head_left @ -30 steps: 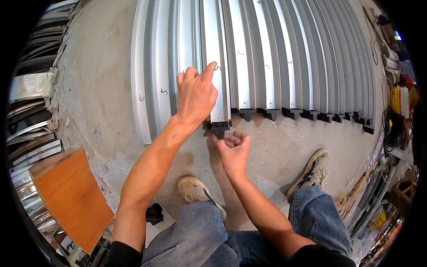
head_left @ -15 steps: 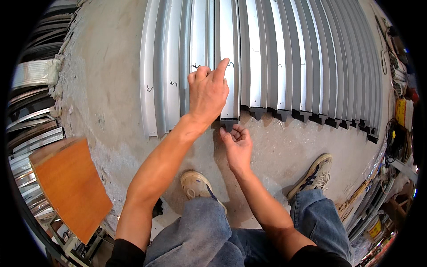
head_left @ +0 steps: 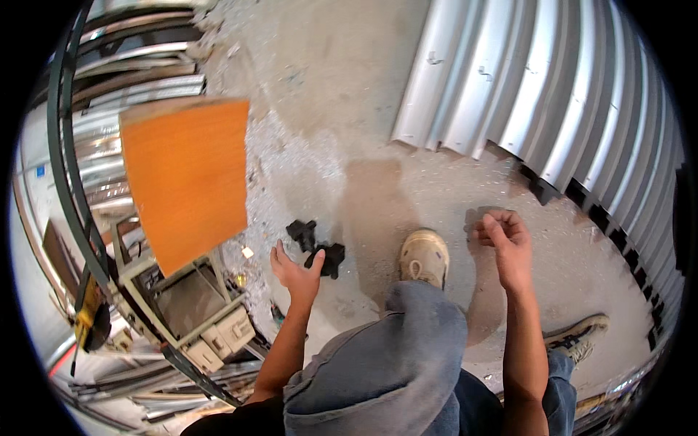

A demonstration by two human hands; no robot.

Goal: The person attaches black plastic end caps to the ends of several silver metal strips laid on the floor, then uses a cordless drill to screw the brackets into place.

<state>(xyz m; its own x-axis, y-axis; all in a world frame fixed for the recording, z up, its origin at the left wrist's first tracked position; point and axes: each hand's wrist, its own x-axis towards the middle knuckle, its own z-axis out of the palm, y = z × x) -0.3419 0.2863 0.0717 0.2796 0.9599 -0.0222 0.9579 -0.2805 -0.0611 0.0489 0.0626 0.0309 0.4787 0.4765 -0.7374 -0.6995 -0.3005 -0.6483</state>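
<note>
Fingers spread, your left hand has left the metal strips ahead and right of the pale shoe and is at the black plastic pieces left of it, while your right hand, to its right, curls loosely, contents unclear, leaving the strips unheld.

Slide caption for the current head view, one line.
Left hand open at black parts on the floor, right hand loosely curled, silver metal profiles lying upper right.

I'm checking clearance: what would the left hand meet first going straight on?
Most likely the black pieces on the floor: the left hand points toward them and overlaps one in view, though depth leaves contact unclear.
</note>
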